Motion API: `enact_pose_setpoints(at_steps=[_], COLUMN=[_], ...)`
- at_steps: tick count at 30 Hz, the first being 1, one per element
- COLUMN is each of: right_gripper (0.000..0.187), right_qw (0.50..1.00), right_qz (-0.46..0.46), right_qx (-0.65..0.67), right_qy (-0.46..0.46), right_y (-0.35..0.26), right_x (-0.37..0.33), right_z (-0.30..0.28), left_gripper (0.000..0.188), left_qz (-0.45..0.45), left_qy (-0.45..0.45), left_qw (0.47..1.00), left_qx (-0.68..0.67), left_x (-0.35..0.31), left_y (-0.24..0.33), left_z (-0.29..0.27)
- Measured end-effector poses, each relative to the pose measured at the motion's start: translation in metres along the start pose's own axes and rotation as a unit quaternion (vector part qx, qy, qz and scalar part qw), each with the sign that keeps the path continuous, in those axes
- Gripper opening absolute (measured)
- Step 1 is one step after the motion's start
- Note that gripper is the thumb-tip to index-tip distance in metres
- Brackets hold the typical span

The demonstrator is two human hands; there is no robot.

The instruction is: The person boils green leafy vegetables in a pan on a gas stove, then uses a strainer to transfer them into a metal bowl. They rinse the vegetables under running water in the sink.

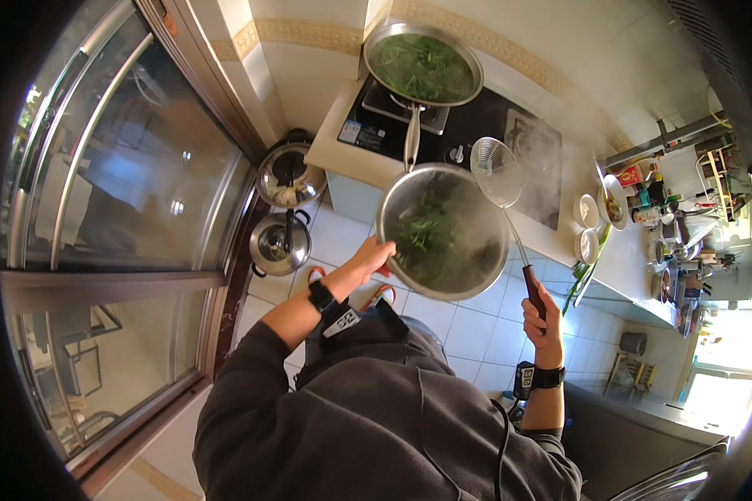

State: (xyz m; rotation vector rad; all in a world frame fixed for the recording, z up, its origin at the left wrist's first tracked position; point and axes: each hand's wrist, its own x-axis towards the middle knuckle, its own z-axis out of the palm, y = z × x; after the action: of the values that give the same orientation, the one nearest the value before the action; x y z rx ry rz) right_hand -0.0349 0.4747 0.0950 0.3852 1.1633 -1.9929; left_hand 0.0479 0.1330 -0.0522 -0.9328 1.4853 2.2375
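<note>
Plainly, the left hand point(374, 255) is clamped on the rim of a wide, round, silver metal bowl point(486, 250), steamy and holding green leaves point(429, 230). The right hand point(543, 321) is wrapped round the brown handle point(533, 288) of a silver wire-mesh skimmer point(495, 171) (head just beside the bowl). Beyond, a silver pan point(479, 77) of greens point(422, 67) sits on the black cooktop point(497, 104).

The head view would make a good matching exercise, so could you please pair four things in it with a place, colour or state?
1. Skimmer
2. Metal bowl
3. Frying pan
4. Sweatshirt

A. On the stove
B. Dark grey
C. In the right hand
D. Held at its rim by the left hand

Pairs: 1-C; 2-D; 3-A; 4-B
</note>
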Motion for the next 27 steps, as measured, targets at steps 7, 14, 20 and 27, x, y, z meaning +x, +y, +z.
enact_pose_setpoints(at_steps=[7,14,20,27], right_gripper=[0.033,0.037,0.037,0.037], right_qw=[0.993,0.924,0.590,0.470], right_qz=[-0.076,-0.199,-0.419,-0.386], right_qx=[-0.076,-0.312,-0.672,-0.772], right_qy=[0.038,0.098,0.157,0.187], right_y=[-0.054,-0.094,-0.124,-0.136], right_x=[0.067,0.193,0.292,0.351], right_z=[0.099,0.183,0.184,0.220], left_gripper=[0.024,0.024,0.029,0.032], left_qz=[-0.044,-0.028,0.022,0.046], left_qy=[0.008,0.053,0.109,0.179], left_qw=[0.999,0.998,0.991,0.974], left_qx=[0.011,-0.005,-0.068,-0.129], left_x=[-0.031,-0.058,-0.062,-0.027], left_y=[0.009,0.017,0.033,0.059], left_z=[-0.095,-0.178,-0.206,-0.200])
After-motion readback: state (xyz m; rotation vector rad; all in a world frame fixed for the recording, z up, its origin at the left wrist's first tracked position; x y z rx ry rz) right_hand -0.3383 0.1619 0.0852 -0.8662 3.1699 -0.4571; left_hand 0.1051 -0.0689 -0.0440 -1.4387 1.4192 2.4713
